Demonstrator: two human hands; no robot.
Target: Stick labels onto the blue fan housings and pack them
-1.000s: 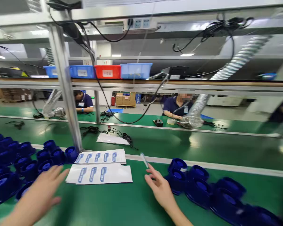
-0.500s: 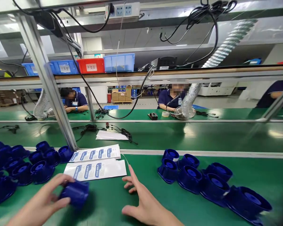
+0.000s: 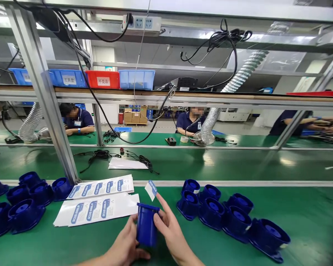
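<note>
My left hand (image 3: 124, 240) is closed around a blue plastic housing (image 3: 147, 227), held tilted above the green work surface with its flanged rim upward. At the housing's right side, my right hand (image 3: 170, 229) grips it with thumb and bent fingers. The index finger of that hand points up, and a small white and blue label (image 3: 151, 190) clings to its tip. Sheets of printed labels (image 3: 96, 210) lie just left of my hands. Part of the housing is hidden behind my fingers.
Several blue housings (image 3: 212, 210) stand in a cluster on the right, and more housings (image 3: 24, 216) stand at the left. A metal post (image 3: 46, 92) rises behind the label sheets. Black cables (image 3: 100, 155) lie farther back. Co-workers (image 3: 191, 120) sit across the bench.
My left hand has carried the housing rightward to my right hand, which now grips it too. The label on the right index finger, earlier nearly edge-on, now shows its printed face. The view has shifted.
</note>
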